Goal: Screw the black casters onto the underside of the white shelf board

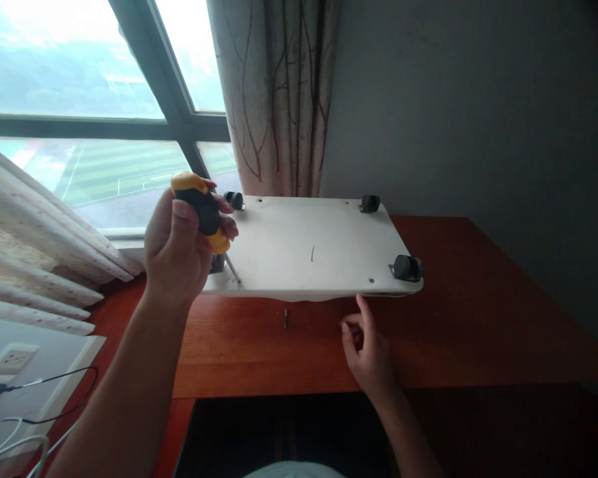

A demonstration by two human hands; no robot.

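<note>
My left hand (177,245) is closed around the yellow and black handle of a screwdriver (199,207). The screwdriver's shaft slants down to the near left corner of a white board (289,229), where its tip meets a screw spot. Black casters (407,267) stand up from the board's corners; the near left one is partly hidden behind my left hand. My right hand (369,352) is by the board's front edge, index finger stretched toward it and the other fingers loosely bent, with nothing visible in them. A small screw-like metal piece (286,318) lies in front of the board.
The board lies on a reddish-brown wooden table (478,312). Behind it hang a patterned curtain (284,99) and a grey wall. A window (80,172) is on the left. At lower left are a wall socket (14,360) and loose cables (54,375).
</note>
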